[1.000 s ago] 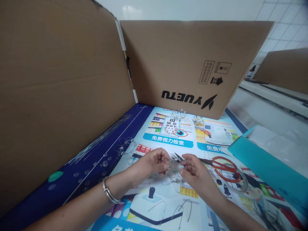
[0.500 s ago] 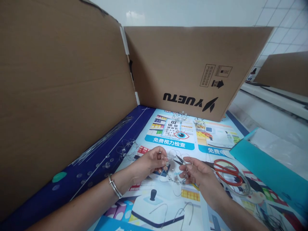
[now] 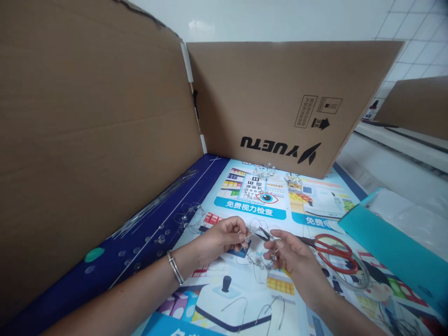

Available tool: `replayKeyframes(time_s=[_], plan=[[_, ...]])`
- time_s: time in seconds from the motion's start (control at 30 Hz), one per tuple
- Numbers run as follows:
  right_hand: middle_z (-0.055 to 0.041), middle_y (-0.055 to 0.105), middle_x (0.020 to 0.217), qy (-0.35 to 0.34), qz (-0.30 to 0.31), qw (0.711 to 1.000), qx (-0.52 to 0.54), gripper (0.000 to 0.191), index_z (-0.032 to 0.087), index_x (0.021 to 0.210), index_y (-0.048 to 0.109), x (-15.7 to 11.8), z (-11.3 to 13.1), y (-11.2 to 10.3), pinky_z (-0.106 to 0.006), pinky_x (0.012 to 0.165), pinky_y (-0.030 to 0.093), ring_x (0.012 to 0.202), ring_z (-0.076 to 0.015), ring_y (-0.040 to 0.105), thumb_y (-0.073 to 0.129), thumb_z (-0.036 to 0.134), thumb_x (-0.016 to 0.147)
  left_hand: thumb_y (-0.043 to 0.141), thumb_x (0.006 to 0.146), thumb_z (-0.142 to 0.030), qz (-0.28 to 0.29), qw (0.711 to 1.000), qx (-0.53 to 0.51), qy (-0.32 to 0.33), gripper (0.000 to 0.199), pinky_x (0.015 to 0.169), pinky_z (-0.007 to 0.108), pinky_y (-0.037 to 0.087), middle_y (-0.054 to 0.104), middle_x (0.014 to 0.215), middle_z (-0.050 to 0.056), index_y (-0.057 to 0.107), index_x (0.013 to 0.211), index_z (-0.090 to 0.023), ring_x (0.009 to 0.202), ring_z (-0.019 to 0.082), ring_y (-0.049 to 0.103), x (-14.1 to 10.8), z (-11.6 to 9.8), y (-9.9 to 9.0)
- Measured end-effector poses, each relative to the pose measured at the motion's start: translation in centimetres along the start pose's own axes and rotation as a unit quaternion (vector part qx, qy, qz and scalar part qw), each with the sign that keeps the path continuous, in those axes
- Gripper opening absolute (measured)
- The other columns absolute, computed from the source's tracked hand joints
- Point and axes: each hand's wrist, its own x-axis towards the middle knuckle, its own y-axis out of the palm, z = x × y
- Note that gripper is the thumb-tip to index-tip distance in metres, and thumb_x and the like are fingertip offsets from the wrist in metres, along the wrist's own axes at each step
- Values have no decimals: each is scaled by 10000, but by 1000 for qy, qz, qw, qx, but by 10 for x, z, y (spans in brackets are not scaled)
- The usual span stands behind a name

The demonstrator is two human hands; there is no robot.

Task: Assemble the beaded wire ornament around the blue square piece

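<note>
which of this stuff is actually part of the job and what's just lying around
In use:
left hand, right hand, beaded wire loop between them, red-handled scissors, blades reaching to the right hand

Lying about:
straight wires, loose clear beads, bent wires, teal board, cardboard panels

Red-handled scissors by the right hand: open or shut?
Shut: the blades of the red-handled scissors lie together as one dark point toward the right hand.

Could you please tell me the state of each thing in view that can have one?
Left hand, gripping the beaded wire
Right hand, gripping the same wire
Beaded wire, looped, held up between the hands
Red scissors, handles down on the poster, blades toward the hands
Cardboard panels, standing upright
</note>
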Motion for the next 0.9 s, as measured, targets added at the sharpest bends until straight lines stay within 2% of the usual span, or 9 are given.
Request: replayKeyframes(time_s=[0.2, 0.37, 0.5, 0.63, 0.77, 0.9], plan=[[-78, 625, 947, -4, -12, 1000, -9, 307, 205, 1103, 488, -2, -2, 0, -310, 648, 435, 786, -179, 585, 513, 360, 839, 592, 771, -223, -10, 998, 66, -6, 139, 592, 226, 383, 582, 750, 31, 568, 881, -141, 664, 108, 524, -2, -3, 3], [-71, 622, 936, -15, -15, 999, -33, 319, 206, 1090, 494, -1, -1, 1, -313, 643, 450, 775, -176, 583, 547, 355, 813, 620, 742, -263, -7, 994, 112, -5, 208, 584, 229, 388, 575, 810, 21, 577, 918, -160, 629, 87, 491, -1, 0, 9], [-50, 610, 932, -23, -20, 998, -48, 344, 219, 1091, 492, -1, 1, 3, -296, 629, 451, 768, -169, 583, 595, 314, 777, 662, 696, -234, -55, 990, 127, -1, 267, 567, 222, 385, 536, 813, 4, 540, 926, -174, 634, 82, 479, 0, 9, 16], [-34, 601, 925, -22, -17, 999, -43, 349, 230, 1082, 497, -1, 2, 5, -286, 628, 448, 751, -157, 583, 615, 270, 756, 668, 682, -215, -80, 987, 142, 8, 288, 566, 222, 389, 515, 842, 9, 516, 924, -177, 661, 91, 482, -1, 10, 23], [-29, 594, 926, -30, -14, 999, -37, 354, 240, 1082, 501, 0, 3, 5, -287, 637, 447, 761, -152, 575, 620, 238, 749, 728, 608, -185, -83, 981, 177, 8, 432, 577, 222, 389, 509, 789, -2, 485, 966, -187, 678, 104, 476, -4, 9, 27], [-35, 587, 954, -40, -12, 999, -28, 346, 245, 1100, 498, 1, 4, 4, -284, 660, 435, 790, -149, 567, 600, 226, 769, 733, 592, -148, -55, 979, 195, -7, 592, 592, 229, 411, 508, 873, 16, 412, 1084, -223, 708, 110, 501, -6, 8, 29]])
